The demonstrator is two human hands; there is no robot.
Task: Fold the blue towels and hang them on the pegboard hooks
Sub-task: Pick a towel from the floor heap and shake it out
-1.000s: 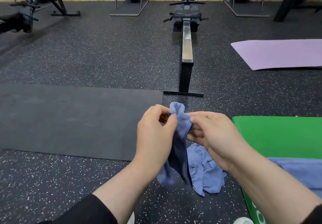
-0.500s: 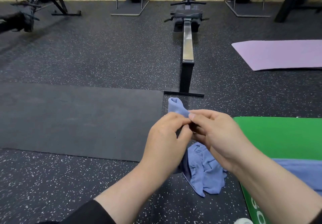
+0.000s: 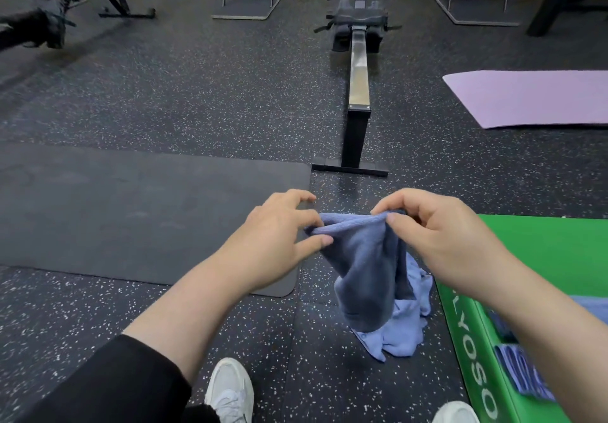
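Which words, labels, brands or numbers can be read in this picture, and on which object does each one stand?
"LYOSO": white letters running down the side of the green block; the start of the word is cut off behind the right forearm, so it is only partly readable.
No readable text on the blue towel, the rowing machine, the mats or the shoes.

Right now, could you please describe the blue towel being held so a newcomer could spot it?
Find the green padded block at right; just left of it, the dusty blue towel hangs above the speckled floor. Unlike the crumpled paler towel beneath, the left hand and right hand pinch it.
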